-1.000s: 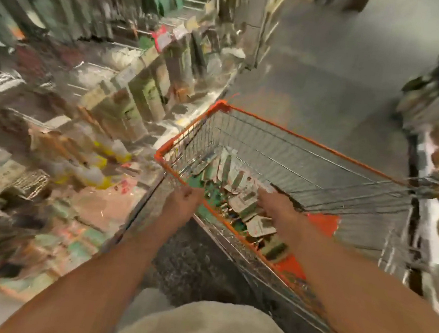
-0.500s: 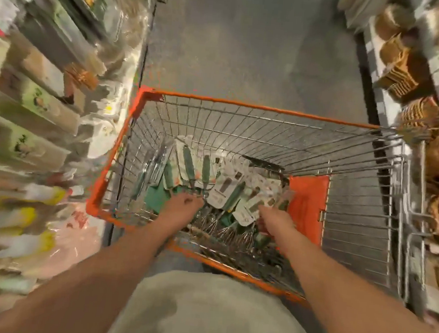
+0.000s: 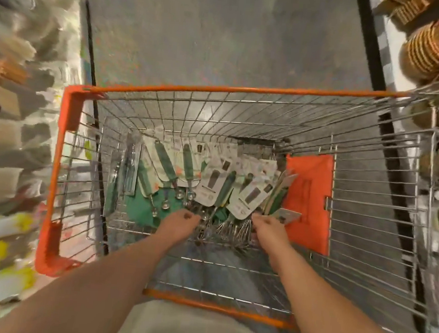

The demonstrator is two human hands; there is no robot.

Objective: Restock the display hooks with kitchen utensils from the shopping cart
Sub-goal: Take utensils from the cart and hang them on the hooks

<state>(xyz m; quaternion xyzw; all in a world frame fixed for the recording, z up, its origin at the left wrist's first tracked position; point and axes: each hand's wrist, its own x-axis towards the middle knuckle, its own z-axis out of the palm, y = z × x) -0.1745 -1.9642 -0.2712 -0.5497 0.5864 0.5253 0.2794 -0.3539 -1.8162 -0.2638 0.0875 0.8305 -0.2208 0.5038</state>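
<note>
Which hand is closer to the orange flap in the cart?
Right. The right hand is just beside the orange flap; the left hand is farther away, across the whisks.

Left shelves (image 3: 9, 126): motion-blurred, goods unreadable.
Left hand (image 3: 181, 222): fingertips hidden among carded green-handled utensils (image 3: 186, 168); grip unclear.
Right hand (image 3: 270, 228): fingers buried among wire whisks (image 3: 230, 229).
Card print: too small.

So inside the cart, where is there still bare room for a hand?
Bare wire floor lies along the cart's far wall and the near strip behind both hands. The middle is crowded: carded utensils overlap from left wall to orange flap.
</note>
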